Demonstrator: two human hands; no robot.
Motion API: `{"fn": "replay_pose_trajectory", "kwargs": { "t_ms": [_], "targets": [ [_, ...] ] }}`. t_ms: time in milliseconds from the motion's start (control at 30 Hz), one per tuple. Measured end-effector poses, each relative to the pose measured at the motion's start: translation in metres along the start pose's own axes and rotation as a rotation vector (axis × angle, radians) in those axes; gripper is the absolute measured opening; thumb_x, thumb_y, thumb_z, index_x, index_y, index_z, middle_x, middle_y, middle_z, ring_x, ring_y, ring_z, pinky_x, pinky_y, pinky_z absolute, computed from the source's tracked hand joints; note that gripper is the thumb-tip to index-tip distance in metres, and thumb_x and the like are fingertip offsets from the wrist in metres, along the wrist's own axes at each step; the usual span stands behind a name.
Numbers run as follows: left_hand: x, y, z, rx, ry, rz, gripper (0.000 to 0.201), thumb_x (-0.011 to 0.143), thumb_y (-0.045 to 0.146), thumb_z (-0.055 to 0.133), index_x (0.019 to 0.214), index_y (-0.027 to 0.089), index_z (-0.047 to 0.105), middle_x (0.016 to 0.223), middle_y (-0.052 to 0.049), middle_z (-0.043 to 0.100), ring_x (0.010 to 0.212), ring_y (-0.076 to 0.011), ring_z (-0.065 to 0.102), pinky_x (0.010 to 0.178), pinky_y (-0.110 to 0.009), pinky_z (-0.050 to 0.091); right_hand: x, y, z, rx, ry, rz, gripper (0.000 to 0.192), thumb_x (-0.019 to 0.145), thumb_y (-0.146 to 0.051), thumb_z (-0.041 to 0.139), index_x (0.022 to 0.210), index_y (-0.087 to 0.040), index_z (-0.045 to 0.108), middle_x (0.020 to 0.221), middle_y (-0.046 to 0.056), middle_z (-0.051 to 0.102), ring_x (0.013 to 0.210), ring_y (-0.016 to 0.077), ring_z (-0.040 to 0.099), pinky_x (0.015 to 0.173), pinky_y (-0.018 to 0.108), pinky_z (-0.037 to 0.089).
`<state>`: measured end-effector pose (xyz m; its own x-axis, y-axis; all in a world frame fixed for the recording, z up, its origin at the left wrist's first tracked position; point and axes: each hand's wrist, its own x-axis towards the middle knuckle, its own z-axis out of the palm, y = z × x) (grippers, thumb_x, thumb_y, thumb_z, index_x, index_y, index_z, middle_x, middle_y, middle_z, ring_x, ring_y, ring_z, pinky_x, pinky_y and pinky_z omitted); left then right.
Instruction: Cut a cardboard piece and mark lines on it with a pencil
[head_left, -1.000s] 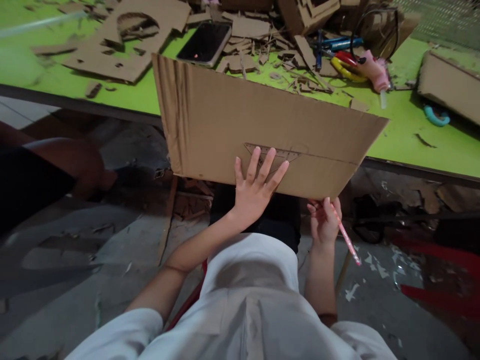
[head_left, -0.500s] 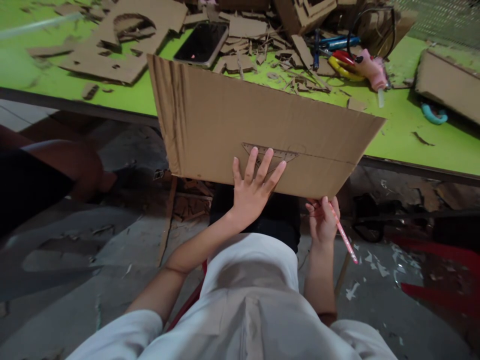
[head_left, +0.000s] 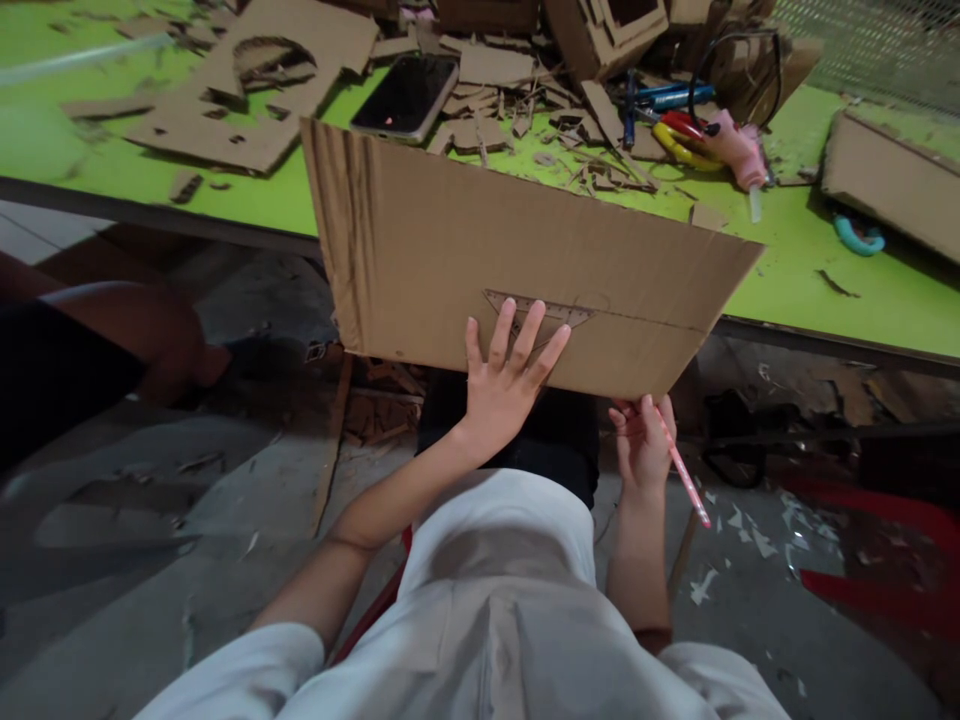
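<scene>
Cardboard (head_left: 480, 240), leaned over the table's (head_left: 825, 270) near edge toward the lap, is steadied by the left hand (head_left: 504, 385), spread flat to pin a set square (head_left: 540, 308) on it, while a pencil (head_left: 682, 470) is pinched in the right hand (head_left: 643, 445) beneath its corner.

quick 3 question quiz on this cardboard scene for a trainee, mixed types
1. True or false: the left hand presses a set square flat on the cardboard sheet.
2. The right hand holds: A) scissors B) a pink pencil C) a phone
3. Fill in: the phone lies on the ___ table.

Key: 1 true; 2 B; 3 green
</scene>
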<state>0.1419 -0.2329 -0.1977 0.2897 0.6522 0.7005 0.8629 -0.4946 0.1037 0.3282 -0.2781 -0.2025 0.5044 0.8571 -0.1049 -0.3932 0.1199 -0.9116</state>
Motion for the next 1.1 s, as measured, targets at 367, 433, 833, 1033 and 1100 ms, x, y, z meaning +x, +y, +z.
{"fn": "replay_pose_trajectory", "kwargs": {
  "t_ms": [367, 433, 833, 1033, 1100],
  "targets": [
    [0.0, 0.001, -0.001, -0.011, -0.007, 0.001, 0.064, 0.089, 0.016, 0.054, 0.147, 0.028, 0.031, 0.154, -0.011, 0.033, 0.146, -0.0261, -0.004, 0.115, -0.066, 0.009, 0.008, 0.008, -0.007, -0.056, 0.044, -0.134, 0.035, 0.075, -0.055, 0.067, 0.089, -0.024, 0.058, 0.079, -0.003, 0.063, 0.069, 0.0115, 0.066, 0.06, 0.026, 0.057],
    [0.001, 0.002, -0.004, 0.012, 0.0, 0.005, 0.062, 0.089, 0.017, 0.054, 0.146, 0.027, 0.032, 0.153, -0.011, 0.035, 0.146, -0.0256, -0.005, 0.115, -0.065, 0.01, 0.015, 0.003, -0.01, -0.041, 0.159, -0.291, 0.036, 0.085, -0.06, 0.05, 0.095, -0.027, 0.058, 0.083, -0.002, 0.062, 0.071, 0.0112, 0.064, 0.061, 0.025, 0.055],
    [0.005, 0.006, -0.02, 0.03, -0.022, 0.0, 0.057, 0.09, 0.022, 0.055, 0.144, 0.024, 0.038, 0.152, -0.01, 0.038, 0.147, -0.0239, -0.007, 0.117, -0.062, 0.009, 0.034, -0.097, 0.069, -0.514, -0.361, -0.923, 0.023, 0.074, -0.045, 0.073, 0.071, -0.026, 0.06, 0.061, -0.003, 0.055, 0.047, 0.0109, 0.046, 0.043, 0.025, 0.036],
    [0.004, 0.006, -0.022, -0.027, -0.084, -0.01, 0.064, 0.089, 0.021, 0.055, 0.148, 0.026, 0.03, 0.156, -0.01, 0.03, 0.147, -0.0233, -0.011, 0.116, -0.063, 0.004, 0.06, -0.099, 0.1, -0.73, -0.763, -0.68, 0.02, 0.075, -0.033, 0.074, 0.076, -0.022, 0.057, 0.065, -0.005, 0.06, 0.052, 0.0094, 0.053, 0.047, 0.022, 0.042],
    [0.004, 0.007, -0.024, -0.043, -0.099, -0.012, 0.066, 0.088, 0.02, 0.056, 0.148, 0.025, 0.028, 0.157, -0.01, 0.027, 0.147, -0.0239, -0.011, 0.116, -0.063, 0.003, 0.065, -0.099, 0.099, -0.802, -0.772, -0.66, 0.02, 0.075, -0.033, 0.075, 0.073, -0.022, 0.058, 0.061, -0.004, 0.06, 0.052, 0.0103, 0.054, 0.047, 0.022, 0.042]
  ]
}}
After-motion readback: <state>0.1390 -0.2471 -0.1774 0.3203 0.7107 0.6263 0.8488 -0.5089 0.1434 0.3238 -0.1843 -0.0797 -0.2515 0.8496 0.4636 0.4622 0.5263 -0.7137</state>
